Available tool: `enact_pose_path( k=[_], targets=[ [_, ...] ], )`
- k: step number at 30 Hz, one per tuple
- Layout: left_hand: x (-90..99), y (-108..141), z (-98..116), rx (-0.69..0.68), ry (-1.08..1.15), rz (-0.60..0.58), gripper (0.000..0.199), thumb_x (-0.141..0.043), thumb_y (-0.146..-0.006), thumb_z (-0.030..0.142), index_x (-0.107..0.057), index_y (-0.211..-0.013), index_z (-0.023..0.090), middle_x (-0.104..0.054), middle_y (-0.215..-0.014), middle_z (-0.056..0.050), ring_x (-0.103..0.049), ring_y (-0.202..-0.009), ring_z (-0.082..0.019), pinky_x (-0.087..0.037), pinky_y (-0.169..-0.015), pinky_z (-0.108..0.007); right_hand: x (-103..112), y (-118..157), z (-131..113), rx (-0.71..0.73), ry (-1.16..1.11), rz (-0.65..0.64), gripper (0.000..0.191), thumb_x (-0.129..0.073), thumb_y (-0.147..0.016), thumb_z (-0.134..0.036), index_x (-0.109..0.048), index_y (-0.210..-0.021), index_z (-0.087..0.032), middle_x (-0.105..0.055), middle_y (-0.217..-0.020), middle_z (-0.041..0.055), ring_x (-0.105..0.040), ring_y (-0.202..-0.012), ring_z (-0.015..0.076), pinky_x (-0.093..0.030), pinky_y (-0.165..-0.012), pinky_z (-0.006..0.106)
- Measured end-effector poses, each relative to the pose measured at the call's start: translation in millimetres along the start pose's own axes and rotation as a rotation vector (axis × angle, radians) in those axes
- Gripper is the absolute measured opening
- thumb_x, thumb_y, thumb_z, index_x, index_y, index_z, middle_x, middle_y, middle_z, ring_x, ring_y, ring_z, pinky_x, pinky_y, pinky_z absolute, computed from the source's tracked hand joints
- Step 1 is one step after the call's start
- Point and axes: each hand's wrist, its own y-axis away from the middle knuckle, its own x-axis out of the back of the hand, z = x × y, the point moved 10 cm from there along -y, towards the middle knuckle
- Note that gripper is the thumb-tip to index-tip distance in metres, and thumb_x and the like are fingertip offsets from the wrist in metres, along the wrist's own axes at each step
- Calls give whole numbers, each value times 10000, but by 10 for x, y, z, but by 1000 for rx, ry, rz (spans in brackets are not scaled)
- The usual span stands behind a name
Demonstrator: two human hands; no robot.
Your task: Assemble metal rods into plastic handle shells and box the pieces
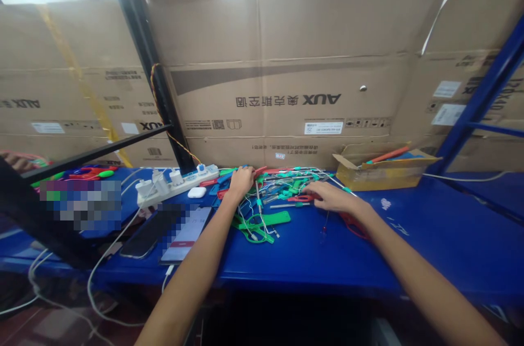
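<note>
The left hand (241,182) and right hand (329,197) lie on a tangled heap of green-and-red plastic-handled metal pieces (282,185) on the blue surface (286,264), their grips unclear from here, and tugging one piece could snag the thin wires (246,214) and drag others along.

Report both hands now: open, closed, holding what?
Left hand: curled on the pile of wire-and-plastic parts; whether it grips anything cannot be told.
Right hand: open, fingertips on the pile's edge, holding nothing visible.
</note>
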Motion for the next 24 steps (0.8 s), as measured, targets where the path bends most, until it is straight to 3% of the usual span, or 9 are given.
enact_pose_path(
  k=[4, 10, 18, 22, 24],
  targets=[
    [-41, -18, -47, 18, 25, -19, 321, -635, -1002, 350, -620, -1257, 156, -634, -1265, -106, -650, -1104, -249, -560, -941, -466, 2, -3, -2, -4, 5, 7, 458, -502, -811, -52, -653, -1227, -170, -682, -1208, 129, -621, -1119, 282, -470, -984, 423],
    [-77, -16, -137, 45, 98, -27, 317, -641, -999, 341, -620, -1254, 153, -639, -1251, -103, -657, -1088, -245, -568, -927, -457, 34, -15, 58, -18, 7, 37, 356, -505, -815, -50, -695, -1095, -163, -699, -1081, 127, -639, -1018, 278, -493, -918, 417],
    [24, -23, -191, 71, 282, 67, 311, -647, -996, 335, -626, -1246, 153, -642, -1251, -102, -653, -1102, -248, -559, -944, -465, 62, -20, 59, 2, -79, 55, 320, -525, -866, -96, -701, -1118, -185, -689, -1138, 113, -627, -1084, 263, -479, -971, 409],
    [160, -12, -210, 96, 428, 163, 297, -622, -1009, 373, -642, -1200, 146, -666, -1185, -93, -666, -1056, -236, -556, -932, -455, 48, 11, 33, 0, -145, 21, 290, -645, -876, -250, -714, -1150, -184, -704, -1145, 110, -649, -1070, 277, -501, -951, 404],
    [262, 4, -197, 94, 518, 222, 322, -603, -1016, 400, -635, -1209, 145, -671, -1173, -95, -668, -1053, -238, -542, -943, -464, 71, 24, 8, -10, -182, 31, 380, -705, -868, -400, -710, -1186, -191, -704, -1188, 111, -648, -1107, 294, -502, -972, 414]
  ],
)
